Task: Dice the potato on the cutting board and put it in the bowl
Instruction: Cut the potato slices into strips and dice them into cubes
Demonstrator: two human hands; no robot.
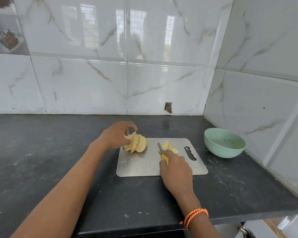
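Observation:
A steel cutting board (144, 165) lies on the dark counter. At its far left corner stands a fanned stack of pale potato slices (138, 143); my left hand (117, 134) holds the stack from the left, with fingers curled over its top. A smaller pile of potato slices (169, 146) sits mid-board. My right hand (175, 170) grips a yellow-handled knife (163, 155), whose short blade points away beside the small pile. A mint-green bowl (224, 142) stands to the right of the board, with no potato showing in it.
The black counter (50, 152) ends at tiled walls behind and on the right, forming a corner just past the bowl. The counter's front edge runs below my right wrist, which wears an orange cord bracelet (194, 216).

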